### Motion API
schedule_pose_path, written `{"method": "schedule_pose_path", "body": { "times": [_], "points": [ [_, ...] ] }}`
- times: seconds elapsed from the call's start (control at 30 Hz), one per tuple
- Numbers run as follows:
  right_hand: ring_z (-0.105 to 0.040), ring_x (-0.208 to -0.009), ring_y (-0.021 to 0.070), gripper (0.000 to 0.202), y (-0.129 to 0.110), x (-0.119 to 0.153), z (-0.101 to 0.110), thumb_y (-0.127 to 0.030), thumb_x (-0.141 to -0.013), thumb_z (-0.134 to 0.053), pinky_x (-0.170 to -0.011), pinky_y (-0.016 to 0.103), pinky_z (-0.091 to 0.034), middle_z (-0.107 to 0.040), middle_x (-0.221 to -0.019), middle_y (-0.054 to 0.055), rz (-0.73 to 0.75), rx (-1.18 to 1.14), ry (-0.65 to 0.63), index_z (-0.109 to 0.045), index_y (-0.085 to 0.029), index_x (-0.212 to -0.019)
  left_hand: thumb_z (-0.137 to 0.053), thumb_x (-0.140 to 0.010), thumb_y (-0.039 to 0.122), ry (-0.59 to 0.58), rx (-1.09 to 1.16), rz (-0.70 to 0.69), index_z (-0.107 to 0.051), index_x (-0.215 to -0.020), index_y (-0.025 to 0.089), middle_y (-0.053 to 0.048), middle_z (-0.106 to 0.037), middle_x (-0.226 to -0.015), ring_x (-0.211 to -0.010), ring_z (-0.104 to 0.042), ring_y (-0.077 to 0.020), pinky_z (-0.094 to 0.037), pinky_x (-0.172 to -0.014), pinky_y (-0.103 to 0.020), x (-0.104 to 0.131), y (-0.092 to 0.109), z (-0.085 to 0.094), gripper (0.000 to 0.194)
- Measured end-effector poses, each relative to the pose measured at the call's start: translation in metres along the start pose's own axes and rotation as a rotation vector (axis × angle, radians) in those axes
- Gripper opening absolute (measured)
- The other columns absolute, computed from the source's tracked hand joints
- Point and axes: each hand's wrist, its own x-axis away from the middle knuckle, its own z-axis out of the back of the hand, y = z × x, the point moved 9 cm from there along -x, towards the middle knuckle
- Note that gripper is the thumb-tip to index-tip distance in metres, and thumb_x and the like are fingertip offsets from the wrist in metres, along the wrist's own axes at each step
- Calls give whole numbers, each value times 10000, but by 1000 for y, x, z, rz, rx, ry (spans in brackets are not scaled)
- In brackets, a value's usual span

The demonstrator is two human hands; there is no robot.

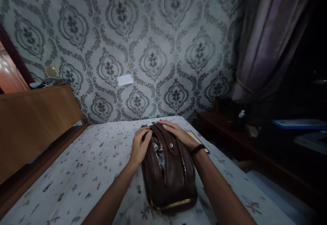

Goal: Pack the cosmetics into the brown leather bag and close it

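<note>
The room is dim and cool-toned, with soft light falling from above and in front onto the grey damask-patterned wallpaper (153,31) and the pale printed bedsheet (84,170), while the right side past the purple-grey curtain (268,41) sinks into near black. The glossy dark brown leather bag (168,177) shows faint sheen and casts a soft shadow. Wide-angle distortion bends the edges, and corners look soft and slightly grainy.

The bed (76,170) lies open left of the brown bag (168,174), up to the wooden headboard (35,123). Just right of the bag a flat dark object (198,138) lies near the edge. Behind, a strip of bed runs to the wall (153,48).
</note>
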Motion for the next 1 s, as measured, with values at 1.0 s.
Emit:
{"method": "schedule_pose_path", "body": {
  "times": [1.0],
  "points": [
    [-540, -1324, 314, 601, 27, -28, 8, -731, -735, -670, -1237, 502, -231, -707, -1294, 78, -68, -69, 62, -790, -240, -1060, -616, -777, 592, -35, 110, 608, -669, -852, 193, -60, -751, -862, -927, -673, -257, -487, -916, -382, -58, -138, -13, 409]
  ]
}}
